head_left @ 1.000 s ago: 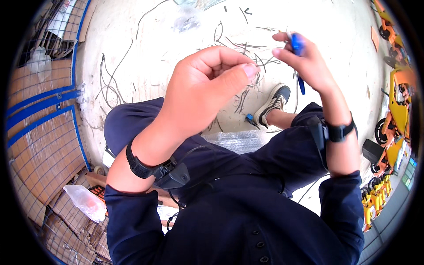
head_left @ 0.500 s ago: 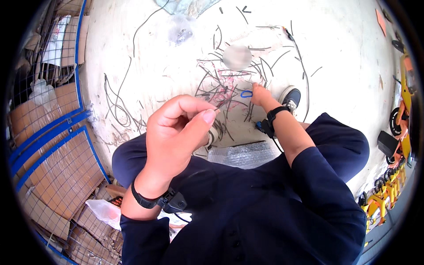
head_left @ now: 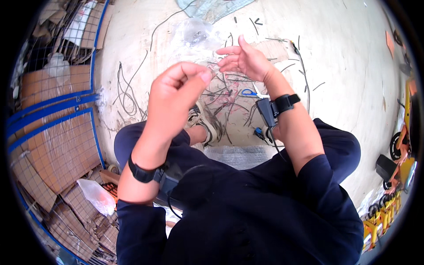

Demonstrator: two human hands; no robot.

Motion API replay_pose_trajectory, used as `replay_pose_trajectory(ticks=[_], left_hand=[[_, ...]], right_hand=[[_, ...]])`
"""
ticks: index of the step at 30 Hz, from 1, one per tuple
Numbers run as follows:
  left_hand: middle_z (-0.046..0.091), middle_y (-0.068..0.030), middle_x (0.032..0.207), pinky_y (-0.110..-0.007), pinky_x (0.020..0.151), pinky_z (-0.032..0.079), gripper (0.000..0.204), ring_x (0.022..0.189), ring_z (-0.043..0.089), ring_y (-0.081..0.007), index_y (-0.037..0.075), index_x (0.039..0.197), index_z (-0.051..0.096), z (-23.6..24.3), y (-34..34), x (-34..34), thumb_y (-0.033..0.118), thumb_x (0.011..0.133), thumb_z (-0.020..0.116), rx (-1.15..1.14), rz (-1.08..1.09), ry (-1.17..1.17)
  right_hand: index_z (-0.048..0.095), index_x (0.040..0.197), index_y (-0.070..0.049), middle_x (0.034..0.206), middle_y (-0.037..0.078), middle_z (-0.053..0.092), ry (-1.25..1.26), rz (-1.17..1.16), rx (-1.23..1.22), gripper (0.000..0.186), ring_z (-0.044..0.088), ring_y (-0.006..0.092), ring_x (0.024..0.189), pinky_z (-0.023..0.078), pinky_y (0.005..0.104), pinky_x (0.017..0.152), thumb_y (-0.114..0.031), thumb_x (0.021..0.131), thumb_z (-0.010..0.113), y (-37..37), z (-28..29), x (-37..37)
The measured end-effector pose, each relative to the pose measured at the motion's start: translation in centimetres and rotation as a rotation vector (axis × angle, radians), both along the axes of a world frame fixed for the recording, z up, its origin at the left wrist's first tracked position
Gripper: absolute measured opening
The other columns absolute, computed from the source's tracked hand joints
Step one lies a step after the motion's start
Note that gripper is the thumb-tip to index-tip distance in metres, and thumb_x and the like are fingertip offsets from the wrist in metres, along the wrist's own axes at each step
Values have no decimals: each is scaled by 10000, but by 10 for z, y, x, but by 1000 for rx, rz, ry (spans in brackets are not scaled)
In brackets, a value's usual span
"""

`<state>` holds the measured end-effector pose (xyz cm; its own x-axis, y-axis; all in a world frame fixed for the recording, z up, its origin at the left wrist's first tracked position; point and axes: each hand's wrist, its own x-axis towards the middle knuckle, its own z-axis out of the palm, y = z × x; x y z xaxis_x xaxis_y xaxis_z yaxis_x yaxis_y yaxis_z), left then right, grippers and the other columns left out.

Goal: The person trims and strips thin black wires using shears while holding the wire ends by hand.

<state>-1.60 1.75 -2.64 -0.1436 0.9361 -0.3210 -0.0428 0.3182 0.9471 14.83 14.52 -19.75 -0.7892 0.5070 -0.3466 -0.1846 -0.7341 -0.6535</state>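
Note:
My left hand [head_left: 176, 95] is raised above the floor, thumb and forefinger pinched together. A tiny thing may be at the fingertips, too small to name. My right hand [head_left: 248, 64] hovers just to the right of it, fingers spread and nothing in them. Below my right wrist, scissors [head_left: 249, 92] with blue handles lie on the floor, their pale blades partly hidden by my forearm. Cut lengths of dark cable [head_left: 229, 92] and reddish scraps are scattered under and around both hands.
Clear plastic [head_left: 194, 35] and a light blue sheet [head_left: 216, 9] lie at the far side. A long black cable [head_left: 304, 77] runs along the right. Bubble wrap [head_left: 240, 154] lies before my crossed legs. A blue mesh cage [head_left: 95, 57] with cardboard stands left; yellow wheeled frames [head_left: 380, 216] stand right.
My right hand has lifted off the floor beside the blue-handled scissors and moved up and left, opening near my left hand. My left hand stays pinched, slightly farther away.

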Motion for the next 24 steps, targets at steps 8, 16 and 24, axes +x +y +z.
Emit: replay_pose_trajectory(ticks=[8, 16, 24], left_hand=[[531, 44, 694, -186, 476, 276, 127, 539, 365, -16, 7, 944, 658, 24, -5, -8, 123, 901, 630, 200, 24, 137], [509, 30, 698, -181, 459, 252, 129, 534, 344, -20, 9, 949, 661, 59, -18, 19, 125, 903, 629, 320, -154, -93], [593, 23, 775, -169, 501, 324, 118, 593, 433, -3, 2, 962, 664, 57, 1, 65, 98, 894, 652, 473, -140, 118]], right_hand=[[697, 999, -42, 683, -44, 563, -208, 233, 524, 239, 471, 35, 589, 434, 186, 579, -256, 910, 640, 20, 114, 30], [659, 947, -57, 791, -27, 598, -473, -100, 1105, 235, 515, 79, 770, 431, 236, 713, -288, 916, 628, -18, 214, 104], [637, 874, -38, 754, 89, 641, -545, -774, 1611, 86, 609, 192, 651, 485, 299, 599, -113, 833, 630, -89, 222, 96]])
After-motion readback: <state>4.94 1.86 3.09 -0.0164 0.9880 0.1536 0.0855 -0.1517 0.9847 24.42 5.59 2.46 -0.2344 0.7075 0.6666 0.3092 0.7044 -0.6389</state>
